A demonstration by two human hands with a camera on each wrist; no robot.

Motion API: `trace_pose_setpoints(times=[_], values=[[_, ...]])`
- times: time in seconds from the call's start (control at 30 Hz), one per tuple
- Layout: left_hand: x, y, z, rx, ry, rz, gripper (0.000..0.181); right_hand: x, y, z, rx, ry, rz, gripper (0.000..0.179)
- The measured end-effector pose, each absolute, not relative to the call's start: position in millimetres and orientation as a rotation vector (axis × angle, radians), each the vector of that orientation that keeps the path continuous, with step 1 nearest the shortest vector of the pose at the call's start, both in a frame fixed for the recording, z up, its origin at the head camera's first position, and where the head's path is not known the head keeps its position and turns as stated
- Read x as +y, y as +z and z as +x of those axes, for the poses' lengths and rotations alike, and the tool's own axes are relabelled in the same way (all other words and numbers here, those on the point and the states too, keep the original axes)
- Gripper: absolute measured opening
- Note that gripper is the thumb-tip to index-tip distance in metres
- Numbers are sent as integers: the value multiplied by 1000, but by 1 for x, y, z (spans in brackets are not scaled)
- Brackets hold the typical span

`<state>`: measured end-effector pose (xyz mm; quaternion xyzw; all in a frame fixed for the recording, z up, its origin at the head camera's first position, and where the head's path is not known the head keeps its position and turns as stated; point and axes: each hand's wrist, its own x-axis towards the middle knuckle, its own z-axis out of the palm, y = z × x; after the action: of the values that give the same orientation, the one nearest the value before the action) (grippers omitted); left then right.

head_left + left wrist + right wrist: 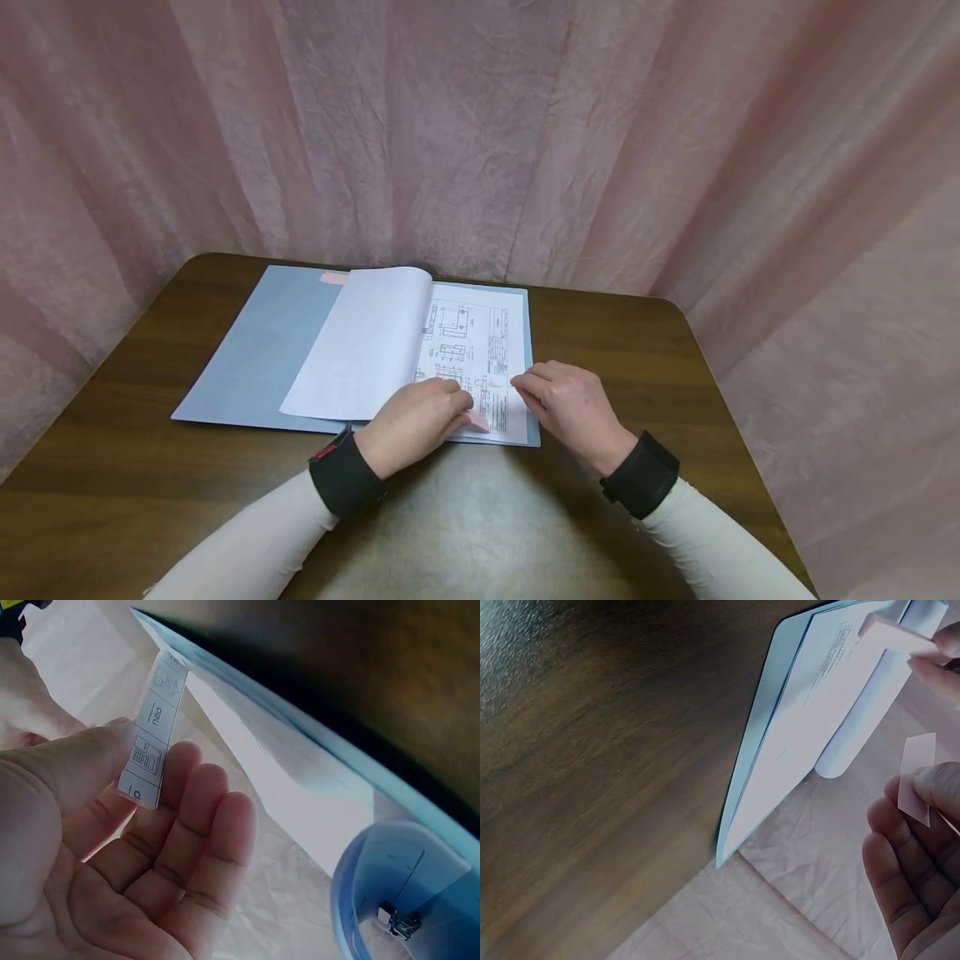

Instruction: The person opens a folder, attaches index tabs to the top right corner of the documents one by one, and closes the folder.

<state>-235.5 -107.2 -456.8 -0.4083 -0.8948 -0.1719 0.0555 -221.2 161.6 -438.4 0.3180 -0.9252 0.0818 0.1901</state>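
Observation:
A blue folder (247, 358) lies open, with a white page (360, 342) turned over to its left side and curling at the fold. To the right of the fold, a sheet of technical drawings (513, 333) faces up. Over that sheet's lower part, my left hand (420, 417) pinches a small pink sticky-note pad (896, 634) between thumb and fingers; printed backing shows in the left wrist view. My right hand (566, 404), at the sheet's right edge, pinches a single pale pink sticky note (915, 780) by one end.
A pink sticky note (333, 277) juts out at the top left of the turned page. The folder rests on a brown wooden table (615, 333), near its back edge. Behind the table hangs a pink curtain (480, 125).

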Motion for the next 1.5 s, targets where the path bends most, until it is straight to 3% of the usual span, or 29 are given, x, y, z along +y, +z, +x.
trace_pose_setpoints(times=[0.53, 1.5], values=[[-106, -462, -210, -2633, -454, -1401, 16, 164, -441, -219, -2619, 225, 879, 30], [-108, -475, -204, -2600, -217, -1403, 14, 164, -448, -219, -2629, 259, 890, 30]])
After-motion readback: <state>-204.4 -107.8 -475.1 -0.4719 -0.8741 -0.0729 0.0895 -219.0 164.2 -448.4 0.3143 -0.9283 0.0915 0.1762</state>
